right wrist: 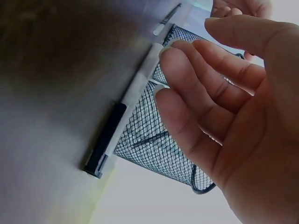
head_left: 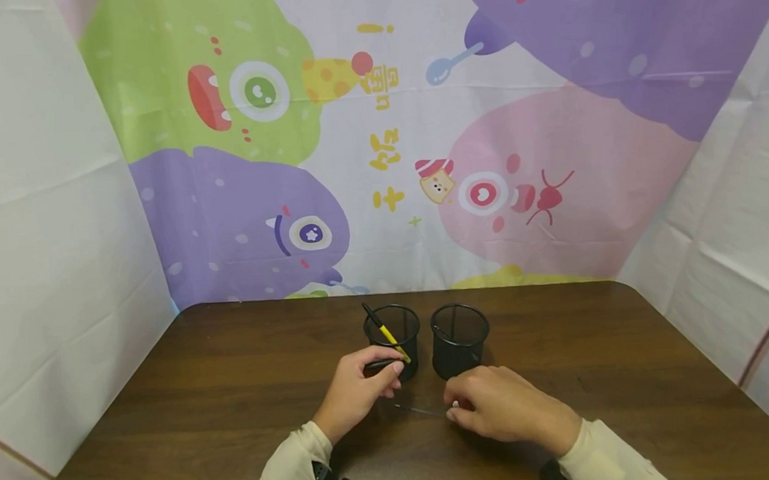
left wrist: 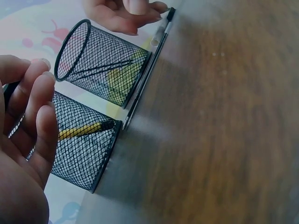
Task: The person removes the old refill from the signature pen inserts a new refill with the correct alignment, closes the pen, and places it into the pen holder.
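My left hand [head_left: 358,386] pinches a slim black piece [head_left: 379,365], like a pen cap, between thumb and fingers in front of the left black mesh cup [head_left: 410,334]. A yellow marker [head_left: 390,334] with a black end leans in that cup. Just in front of the right mesh cup [head_left: 461,347] is my right hand [head_left: 505,405], low over the table, its fingers loosely bent. Below those fingers lies a thin pen [head_left: 422,410]; the right wrist view shows its black end [right wrist: 107,135] and clear barrel [right wrist: 145,72]. Whether the fingertips touch it is hard to tell.
Both cups stand side by side on the brown wooden table [head_left: 249,358], towards its back edge. A printed cloth [head_left: 385,254] with cartoon figures hangs behind it, and pale cloth walls [head_left: 59,209] rise at both sides.
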Demonstrator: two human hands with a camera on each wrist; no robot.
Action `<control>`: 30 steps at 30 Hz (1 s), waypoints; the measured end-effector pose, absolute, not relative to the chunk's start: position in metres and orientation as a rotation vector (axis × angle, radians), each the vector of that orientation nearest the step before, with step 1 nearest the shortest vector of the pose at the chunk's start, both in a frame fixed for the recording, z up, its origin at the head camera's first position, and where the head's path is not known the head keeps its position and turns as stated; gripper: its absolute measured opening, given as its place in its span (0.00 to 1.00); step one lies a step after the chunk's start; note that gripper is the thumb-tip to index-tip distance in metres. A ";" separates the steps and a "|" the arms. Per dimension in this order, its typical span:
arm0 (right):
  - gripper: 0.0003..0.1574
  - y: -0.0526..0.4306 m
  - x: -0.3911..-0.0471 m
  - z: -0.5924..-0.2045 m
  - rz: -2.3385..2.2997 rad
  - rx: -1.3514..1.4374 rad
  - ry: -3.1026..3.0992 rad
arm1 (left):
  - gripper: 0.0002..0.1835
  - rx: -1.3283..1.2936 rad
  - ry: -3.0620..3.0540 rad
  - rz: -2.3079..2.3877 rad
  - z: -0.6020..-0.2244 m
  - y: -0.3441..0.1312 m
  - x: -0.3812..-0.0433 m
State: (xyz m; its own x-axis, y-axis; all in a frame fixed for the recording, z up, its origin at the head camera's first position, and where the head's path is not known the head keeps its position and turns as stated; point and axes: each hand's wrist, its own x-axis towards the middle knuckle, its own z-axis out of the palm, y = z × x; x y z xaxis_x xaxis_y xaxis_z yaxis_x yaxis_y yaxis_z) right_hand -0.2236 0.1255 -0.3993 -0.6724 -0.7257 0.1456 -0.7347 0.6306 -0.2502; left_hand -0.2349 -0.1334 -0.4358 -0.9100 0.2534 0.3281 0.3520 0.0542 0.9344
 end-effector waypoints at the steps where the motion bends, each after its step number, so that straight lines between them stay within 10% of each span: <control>1: 0.02 0.126 -0.224 -0.399 0.461 1.253 -2.804 | 0.12 -0.637 -2.223 -2.010 -0.436 -0.133 -0.235; 30: 0.04 0.128 -0.225 -0.390 0.503 1.169 -2.667 | 0.14 -0.634 -2.227 -2.014 -0.436 -0.135 -0.236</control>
